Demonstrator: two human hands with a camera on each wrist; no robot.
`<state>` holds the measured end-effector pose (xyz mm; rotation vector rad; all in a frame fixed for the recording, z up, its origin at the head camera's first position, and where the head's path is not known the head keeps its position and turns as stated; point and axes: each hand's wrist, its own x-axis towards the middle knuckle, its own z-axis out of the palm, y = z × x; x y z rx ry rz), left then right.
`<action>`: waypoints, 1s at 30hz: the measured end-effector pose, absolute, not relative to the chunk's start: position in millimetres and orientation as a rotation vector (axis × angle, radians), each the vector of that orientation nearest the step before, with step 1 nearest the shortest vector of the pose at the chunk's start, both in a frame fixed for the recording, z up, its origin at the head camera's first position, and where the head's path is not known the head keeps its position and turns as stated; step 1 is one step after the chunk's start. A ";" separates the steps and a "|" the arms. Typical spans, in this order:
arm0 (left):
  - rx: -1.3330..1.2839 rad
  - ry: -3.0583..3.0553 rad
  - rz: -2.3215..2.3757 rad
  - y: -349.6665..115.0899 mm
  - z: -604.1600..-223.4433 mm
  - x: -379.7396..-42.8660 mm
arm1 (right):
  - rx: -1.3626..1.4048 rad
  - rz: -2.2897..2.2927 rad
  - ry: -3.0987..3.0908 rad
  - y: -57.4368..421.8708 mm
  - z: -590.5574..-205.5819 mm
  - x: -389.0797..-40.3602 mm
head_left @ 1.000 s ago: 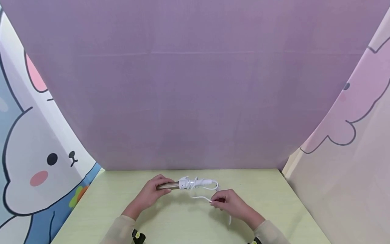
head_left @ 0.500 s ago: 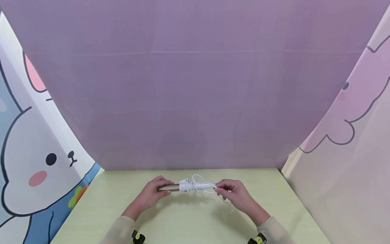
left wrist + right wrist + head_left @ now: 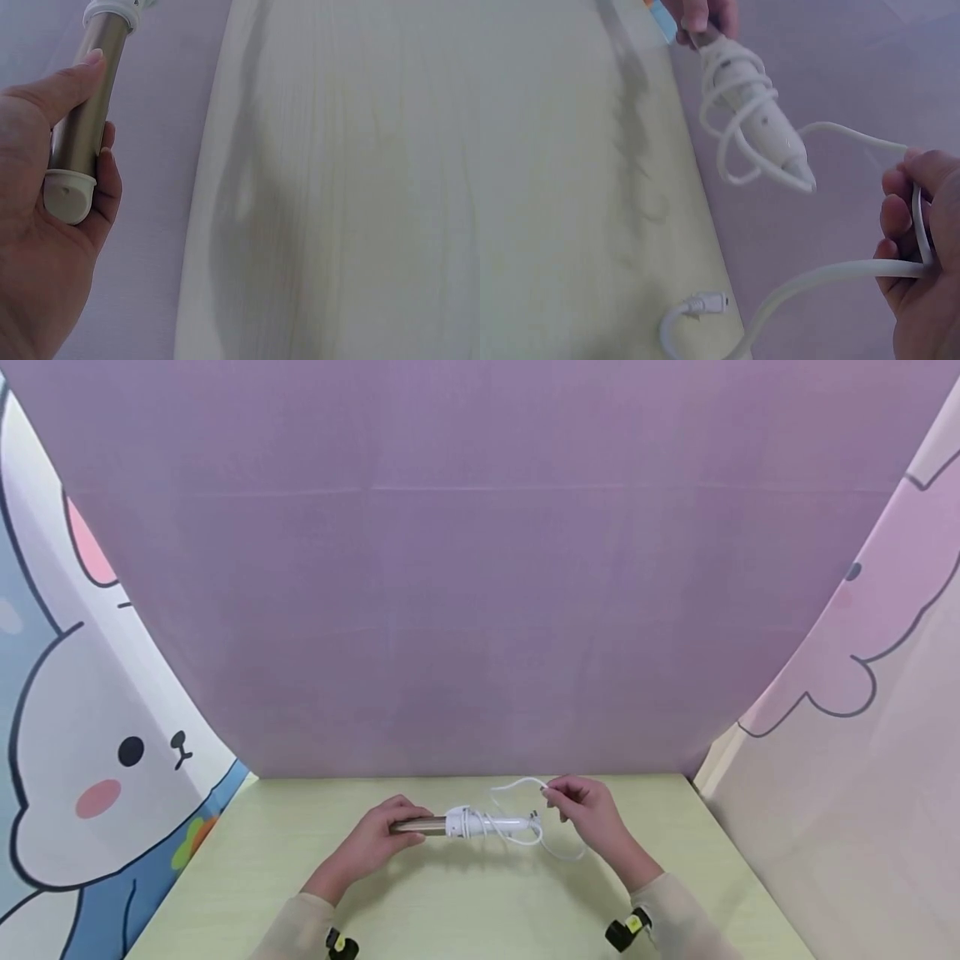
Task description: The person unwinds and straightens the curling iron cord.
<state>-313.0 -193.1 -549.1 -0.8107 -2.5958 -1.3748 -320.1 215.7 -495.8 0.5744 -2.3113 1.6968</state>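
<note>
Hanging in the air over the table, a white-and-gold curling iron [image 3: 454,823] lies almost level between the two hands, its barrel pointing toward the person's left and its handle toward the right. Several turns of white cord [image 3: 832,271] wind loosely around the handle [image 3: 776,135], and one loop stands out near its tapered end. The left hand [image 3: 378,839] grips the gold barrel [image 3: 94,82], thumb along one side and fingers curled on the other; a white cap [image 3: 69,198] closes the barrel's end by the palm. Past the handle's end, the right hand [image 3: 588,808] pinches the cord between thumb and fingers, with a slack length running back to the iron and another passing the palm. In the right wrist view, the plug [image 3: 709,302] shows at the end of a bend in the cord, below the handle. Beneath it all is the pale yellow-green table [image 3: 465,910], with soft shadows on it. A plain purple cloth [image 3: 480,610] rises behind, flanked by a rabbit-printed cloth [image 3: 82,743] on the left and a pink-and-cream one [image 3: 862,710] on the right.
</note>
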 end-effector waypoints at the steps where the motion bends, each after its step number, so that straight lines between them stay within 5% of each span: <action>1: -0.814 -2.594 -1.378 -192.7 -548.8 -312.7 | 0.554 1.696 -2.316 216.9 -496.4 -322.4; 13: -0.810 -2.589 -1.405 -189.7 -543.4 -310.9 | 0.552 1.544 -2.442 232.6 -514.5 -339.6; 30: -0.763 -2.591 -1.403 -188.8 -537.4 -309.0 | 0.912 0.899 -2.698 255.1 -533.8 -343.6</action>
